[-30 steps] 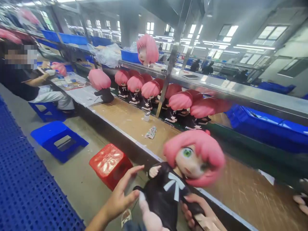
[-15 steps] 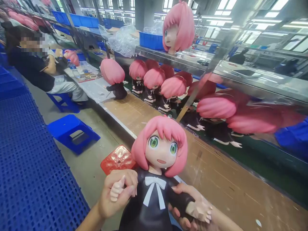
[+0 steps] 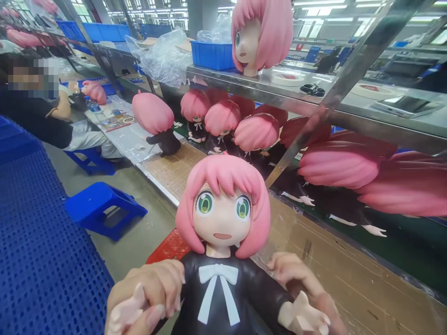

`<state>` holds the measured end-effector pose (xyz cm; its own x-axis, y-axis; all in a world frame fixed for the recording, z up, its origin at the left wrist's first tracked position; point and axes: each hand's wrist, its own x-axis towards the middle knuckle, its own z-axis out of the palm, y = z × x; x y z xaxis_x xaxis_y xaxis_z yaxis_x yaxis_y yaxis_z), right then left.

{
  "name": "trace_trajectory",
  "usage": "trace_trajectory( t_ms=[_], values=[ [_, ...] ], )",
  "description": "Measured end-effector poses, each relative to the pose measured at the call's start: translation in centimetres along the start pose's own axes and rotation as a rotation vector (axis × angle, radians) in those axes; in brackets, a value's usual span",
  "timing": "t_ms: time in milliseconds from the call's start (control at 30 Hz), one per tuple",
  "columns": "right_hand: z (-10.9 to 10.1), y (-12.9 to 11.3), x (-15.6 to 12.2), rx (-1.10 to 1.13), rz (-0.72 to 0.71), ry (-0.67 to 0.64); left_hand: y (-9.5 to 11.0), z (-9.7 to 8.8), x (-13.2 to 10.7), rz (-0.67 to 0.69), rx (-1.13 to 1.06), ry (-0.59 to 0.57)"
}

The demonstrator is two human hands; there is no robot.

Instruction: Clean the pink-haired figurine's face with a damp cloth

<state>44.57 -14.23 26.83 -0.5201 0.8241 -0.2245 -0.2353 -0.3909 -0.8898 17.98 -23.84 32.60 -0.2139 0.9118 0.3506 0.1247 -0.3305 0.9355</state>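
A large pink-haired figure (image 3: 223, 200) with green eyes, a black dress and a white bow faces me, upright in front of my body. My left hand (image 3: 150, 288) is closed around its arm on the left side, and the figure's pale hand pokes out by my thumb. Behind the other outstretched arm is my right hand (image 3: 310, 284), loosely curled, with its visible fingertips apart from the black sleeve. The figure's pale hand (image 3: 303, 316) covers part of my right hand. The lower body runs out of view.
Several similar figures (image 3: 223, 118) sit beneath a metal shelf (image 3: 223, 86). One figure (image 3: 153, 116) stands on the brown-topped bench (image 3: 328, 260). On the shelf are a pink-haired head (image 3: 261, 42) and a blue bin (image 3: 211, 55). A blue stool (image 3: 101, 204) and seated person (image 3: 38, 111) are left.
The figure has shifted slightly left and looks larger and more upright. My hands have spread apart; the right one has loosened from the sleeve. The view has swung a little.
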Motion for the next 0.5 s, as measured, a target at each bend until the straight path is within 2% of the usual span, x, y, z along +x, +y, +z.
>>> trace_trajectory(
  t_ms=[100, 167, 333, 500],
  values=[
    [2.9, -1.5, 1.5, 0.056, -0.384, -0.03, -0.4, -0.8, 1.7, -0.01, 0.008, 0.007],
    [4.4, -2.3, 3.2, 0.093, -0.513, -0.055, -1.1, -1.3, 3.1, -0.01, 0.013, -0.003],
    [5.3, -2.1, 8.2, 0.21, -0.484, 0.029, -4.7, -2.9, 7.6, -0.023, 0.036, -0.018],
    [5.5, 1.7, 15.6, 0.192, -0.587, 0.045, -11.2, -6.9, 13.1, -0.011, 0.036, -0.115]
  ],
)
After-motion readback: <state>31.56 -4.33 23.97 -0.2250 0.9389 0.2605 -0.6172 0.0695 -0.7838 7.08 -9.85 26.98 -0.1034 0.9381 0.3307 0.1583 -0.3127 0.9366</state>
